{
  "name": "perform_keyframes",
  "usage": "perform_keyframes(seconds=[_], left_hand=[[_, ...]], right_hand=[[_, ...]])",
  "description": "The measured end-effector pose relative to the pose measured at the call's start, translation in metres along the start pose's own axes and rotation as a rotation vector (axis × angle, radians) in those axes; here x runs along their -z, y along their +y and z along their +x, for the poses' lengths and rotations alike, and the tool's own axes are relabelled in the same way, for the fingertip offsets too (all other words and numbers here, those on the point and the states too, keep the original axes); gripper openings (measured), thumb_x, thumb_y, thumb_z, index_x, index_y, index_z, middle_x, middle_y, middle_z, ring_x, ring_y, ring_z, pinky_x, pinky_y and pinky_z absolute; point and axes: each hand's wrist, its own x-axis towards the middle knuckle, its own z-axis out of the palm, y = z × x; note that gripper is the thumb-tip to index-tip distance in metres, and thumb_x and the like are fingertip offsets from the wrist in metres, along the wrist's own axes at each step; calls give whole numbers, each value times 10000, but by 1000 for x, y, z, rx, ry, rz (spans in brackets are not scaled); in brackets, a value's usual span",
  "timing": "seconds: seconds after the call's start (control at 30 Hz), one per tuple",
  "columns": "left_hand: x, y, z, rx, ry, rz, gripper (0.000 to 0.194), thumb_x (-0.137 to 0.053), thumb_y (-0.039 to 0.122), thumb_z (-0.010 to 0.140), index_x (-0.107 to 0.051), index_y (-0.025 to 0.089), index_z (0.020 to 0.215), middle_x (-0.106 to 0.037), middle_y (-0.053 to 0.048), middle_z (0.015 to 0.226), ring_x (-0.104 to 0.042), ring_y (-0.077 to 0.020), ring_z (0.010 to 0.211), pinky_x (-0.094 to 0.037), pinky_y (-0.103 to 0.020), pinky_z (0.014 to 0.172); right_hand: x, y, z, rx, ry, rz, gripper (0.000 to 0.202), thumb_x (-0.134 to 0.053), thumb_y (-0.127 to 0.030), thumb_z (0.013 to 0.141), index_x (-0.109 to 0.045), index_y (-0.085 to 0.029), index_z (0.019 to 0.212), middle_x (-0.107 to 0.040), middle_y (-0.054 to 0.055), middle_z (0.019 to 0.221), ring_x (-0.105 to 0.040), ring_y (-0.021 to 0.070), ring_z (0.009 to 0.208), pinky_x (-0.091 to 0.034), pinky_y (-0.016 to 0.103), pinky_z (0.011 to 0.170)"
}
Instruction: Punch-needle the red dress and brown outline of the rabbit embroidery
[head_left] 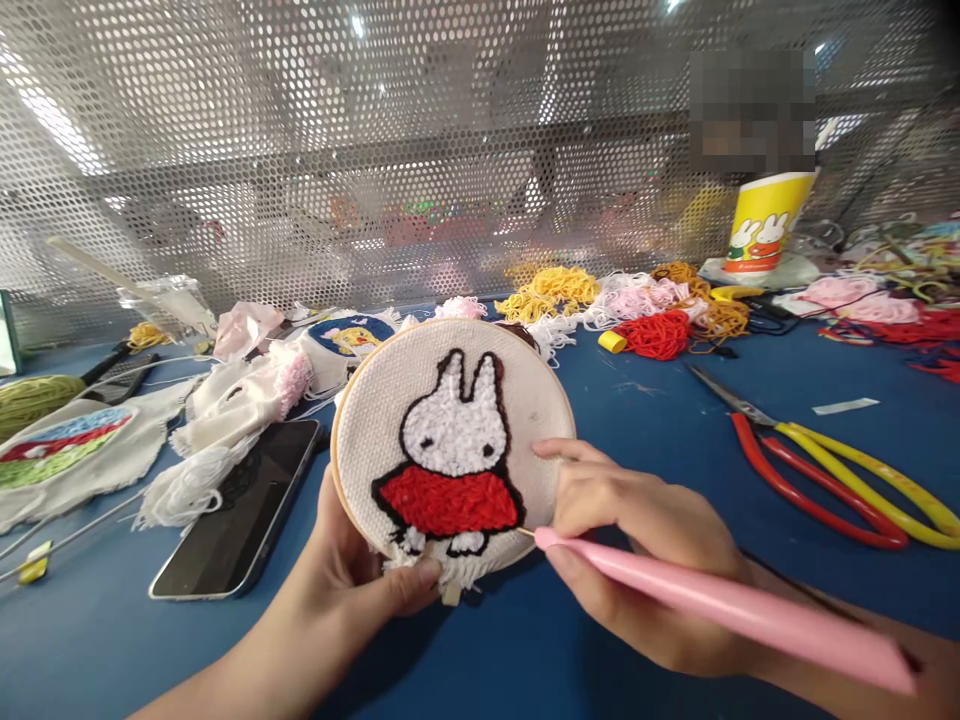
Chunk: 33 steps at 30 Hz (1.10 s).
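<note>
A round wooden embroidery hoop [340, 470] with cream cloth is tilted up facing me. On the cloth is a white rabbit [454, 430] in a red garment with dark outlines, worked in looped yarn. My left hand [360, 590] grips the hoop from below left, thumb at its lower front edge by the frayed cloth. My right hand [637, 540] is closed around a pink punch needle [720, 600]. Its thin metal tip reaches the cloth at the lower right of the red garment. The right forefinger rests against the hoop's right side.
On the blue table [637, 410] lie red-and-yellow-handled scissors [817, 450] at right and a phone [240, 510] at left. Yarn heaps [555, 295] and a yellow cup [769, 225] stand along the back by a perforated metal screen [375, 150]. Other stitched cloths [150, 430] lie left.
</note>
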Motion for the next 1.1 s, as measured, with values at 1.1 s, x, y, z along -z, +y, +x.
perform_keyframes(seconds=[1.1], left_hand=[[-2, 0, -2, 0, -1, -4, 901, -691, 136, 567, -152, 412, 1234, -577, 14, 991, -573, -145, 742, -487, -157, 532]], right_hand=[[5, -1, 2, 91, -52, -12, 160, -507, -43, 670, -420, -175, 691, -421, -68, 528, -391, 48, 483, -421, 384, 843]])
